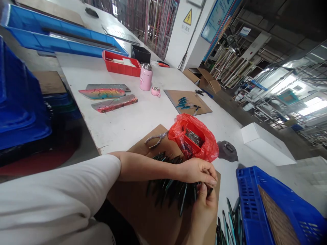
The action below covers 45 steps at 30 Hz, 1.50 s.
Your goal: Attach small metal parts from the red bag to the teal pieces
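My left hand [196, 171] reaches in from the left, its fingertips pinched together over something too small to make out. Just below it, my right hand [205, 206] is closed on a dark slender piece [209, 191], mostly hidden by the fingers. Both hands meet near the right edge of a brown board [143, 211]. Beneath my left forearm lie many slim, dark green fish-shaped pieces [167, 185] in a row. Right behind the hands, a red plastic bag [211, 146] surrounds a red box with thin metal pieces [194, 136] in it.
Pliers-like grey handles [157, 139] lie beside the bag. More dark pieces [231, 221] lie near a blue crate [255, 204] at right. Farther back are small blue fish shapes [182, 103] on a board, a pink bottle [146, 78], painted fish-shaped pieces [104, 93] and a red tray [121, 68].
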Available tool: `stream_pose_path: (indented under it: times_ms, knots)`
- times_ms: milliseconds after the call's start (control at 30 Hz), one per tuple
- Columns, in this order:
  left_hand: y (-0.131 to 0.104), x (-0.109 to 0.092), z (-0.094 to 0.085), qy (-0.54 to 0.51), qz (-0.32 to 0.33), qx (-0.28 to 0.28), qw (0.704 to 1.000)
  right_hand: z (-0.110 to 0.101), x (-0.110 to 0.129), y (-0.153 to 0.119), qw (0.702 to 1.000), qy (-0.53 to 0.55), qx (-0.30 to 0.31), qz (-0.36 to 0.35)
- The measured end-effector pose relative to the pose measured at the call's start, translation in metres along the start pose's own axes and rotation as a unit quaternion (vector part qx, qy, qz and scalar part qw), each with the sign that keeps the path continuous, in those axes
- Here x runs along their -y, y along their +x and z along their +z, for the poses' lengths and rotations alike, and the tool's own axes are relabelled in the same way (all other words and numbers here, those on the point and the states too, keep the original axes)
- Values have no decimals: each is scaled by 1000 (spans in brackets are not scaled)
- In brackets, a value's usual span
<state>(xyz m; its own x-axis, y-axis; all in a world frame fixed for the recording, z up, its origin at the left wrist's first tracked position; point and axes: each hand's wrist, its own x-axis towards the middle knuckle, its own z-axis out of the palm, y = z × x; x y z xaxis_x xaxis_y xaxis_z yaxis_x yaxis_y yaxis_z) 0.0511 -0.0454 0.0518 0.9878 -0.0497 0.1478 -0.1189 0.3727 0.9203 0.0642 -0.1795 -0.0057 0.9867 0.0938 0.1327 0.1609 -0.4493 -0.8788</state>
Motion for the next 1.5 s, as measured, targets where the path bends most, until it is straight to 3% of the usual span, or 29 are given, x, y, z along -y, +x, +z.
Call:
stream_pose_path:
  times_ms: [267, 1500]
  knots:
    - [-2, -2, 0, 80, 27, -3, 996, 0, 3, 0, 999, -16, -9, -42]
    - [-1, 0, -4, 42, 23, 30, 998, -1, -5, 1, 997, -62, -17, -39]
